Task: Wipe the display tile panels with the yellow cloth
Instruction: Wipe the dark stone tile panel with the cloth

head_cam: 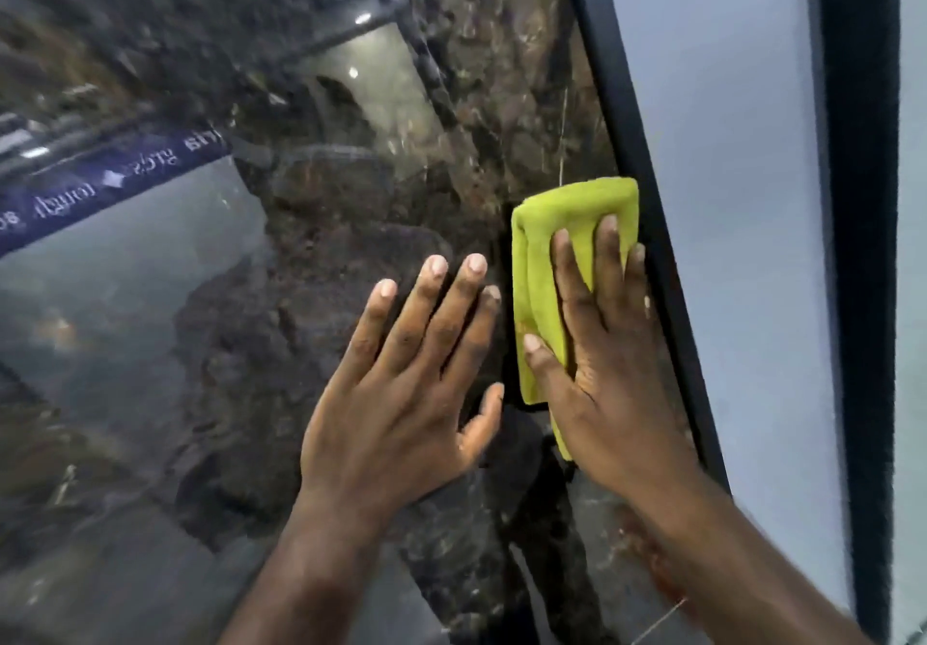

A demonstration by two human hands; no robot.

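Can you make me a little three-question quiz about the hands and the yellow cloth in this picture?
1. True or false: the left hand holds the yellow cloth.
2. Which edge of the dark glossy tile panel is the cloth nearest? A) the left edge B) the right edge, by the black frame C) the top edge
3. Fill in: the fingers of the right hand lie ___ on the cloth.

Key: 1 false, the right hand presses it and the left lies bare on the panel; 2 B; 3 flat.
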